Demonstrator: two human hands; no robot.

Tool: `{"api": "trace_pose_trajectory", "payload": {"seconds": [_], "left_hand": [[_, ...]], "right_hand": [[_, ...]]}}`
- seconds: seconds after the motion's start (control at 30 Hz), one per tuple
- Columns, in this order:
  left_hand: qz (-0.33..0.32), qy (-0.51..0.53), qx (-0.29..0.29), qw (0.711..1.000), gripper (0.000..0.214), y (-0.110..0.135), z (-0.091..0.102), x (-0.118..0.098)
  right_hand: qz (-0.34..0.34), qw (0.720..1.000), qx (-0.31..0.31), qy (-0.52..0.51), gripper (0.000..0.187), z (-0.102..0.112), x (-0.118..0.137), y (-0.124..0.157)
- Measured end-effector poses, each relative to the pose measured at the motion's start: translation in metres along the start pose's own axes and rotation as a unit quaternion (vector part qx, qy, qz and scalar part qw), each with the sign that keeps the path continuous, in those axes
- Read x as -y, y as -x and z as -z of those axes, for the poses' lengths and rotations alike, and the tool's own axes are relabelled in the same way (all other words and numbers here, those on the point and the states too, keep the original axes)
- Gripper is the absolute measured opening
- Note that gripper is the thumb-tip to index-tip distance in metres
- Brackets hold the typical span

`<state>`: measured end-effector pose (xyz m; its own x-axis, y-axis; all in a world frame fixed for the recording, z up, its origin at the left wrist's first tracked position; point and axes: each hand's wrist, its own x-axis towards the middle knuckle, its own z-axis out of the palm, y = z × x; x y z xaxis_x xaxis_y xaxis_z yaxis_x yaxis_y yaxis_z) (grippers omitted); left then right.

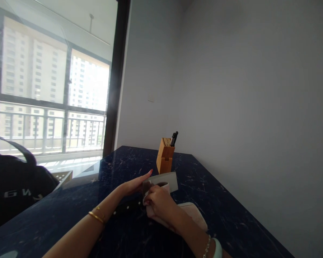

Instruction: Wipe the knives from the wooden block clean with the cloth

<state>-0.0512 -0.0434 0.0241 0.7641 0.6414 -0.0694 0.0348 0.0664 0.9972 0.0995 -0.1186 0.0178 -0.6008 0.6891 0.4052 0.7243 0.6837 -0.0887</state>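
The broad kitchen knife (pixel 161 181) is held just in front of the wooden knife block (pixel 164 157). Its long axis runs from a black riveted handle at lower left up to the pale blade at upper right, so the blade's far end points past the block's right side. Far to the left of the block, a black bag (pixel 13 182) sits by the window, with a balcony railing (pixel 51 129) beyond it. Closer to the block, the left hand (pixel 134 187), wearing a gold bangle (pixel 96 217), is open, with its fingers straight and pointing toward the block. It lies beside the blade's near end, above the handle; whether it touches the handle is hard to tell. The right hand (pixel 158 204), wearing a silver bracelet (pixel 207 247), is closed around a pink cloth (pixel 190 215) pinched on the blade, and it is the hand nearer the blade. The cloth's loose end trails to the right on the dark marble counter (pixel 220 215) that carries the block.
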Motion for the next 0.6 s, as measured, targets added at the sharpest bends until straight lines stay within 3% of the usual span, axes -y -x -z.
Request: {"api": "trace_pose_trajectory", "payload": {"seconds": [0.17, 0.4, 0.6], "left_hand": [[0.003, 0.026, 0.005, 1.000, 0.062, -0.0017, -0.0028, 0.0004], [0.009, 0.019, -0.002, 1.000, 0.062, 0.0011, -0.0001, 0.0000], [0.006, 0.029, 0.003, 1.000, 0.062, 0.0003, -0.0023, -0.0004]], "right_hand": [[-0.026, 0.997, -0.060, -0.037, 0.022, 0.0066, 0.0022, 0.0001], [-0.014, 0.997, -0.015, -0.070, 0.021, 0.0017, -0.0017, 0.0013], [-0.041, 0.994, -0.047, -0.085, 0.026, 0.0023, -0.0007, -0.0012]]}}
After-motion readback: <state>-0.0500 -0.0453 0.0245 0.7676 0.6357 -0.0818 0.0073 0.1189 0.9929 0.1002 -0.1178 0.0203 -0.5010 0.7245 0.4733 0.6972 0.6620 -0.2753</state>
